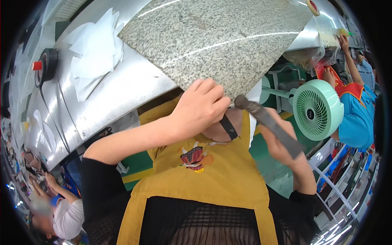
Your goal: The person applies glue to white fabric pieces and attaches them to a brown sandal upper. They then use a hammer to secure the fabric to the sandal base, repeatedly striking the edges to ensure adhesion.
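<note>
My left hand [204, 102] is closed at the near corner of a speckled grey granite slab [220, 36], knuckles up. From under its fingers a narrow black strap [228, 127] hangs down in front of my yellow apron [196, 179]; the part inside the grip is hidden. My right hand [281, 139], slightly blurred, is wrapped round a dark grey hammer [271, 124]. The hammer's rounded end lies beside my left fingertips at the slab's corner, and its wide flat end points down to the right. Its grip is hidden behind the head.
White sheets [96, 49] and a black tape roll [48, 67] lie on the metal table [122, 90] at left. A mint-green fan [318, 110] stands close on the right. A tape ring [313, 7] sits at the slab's far edge. Co-workers sit at both sides.
</note>
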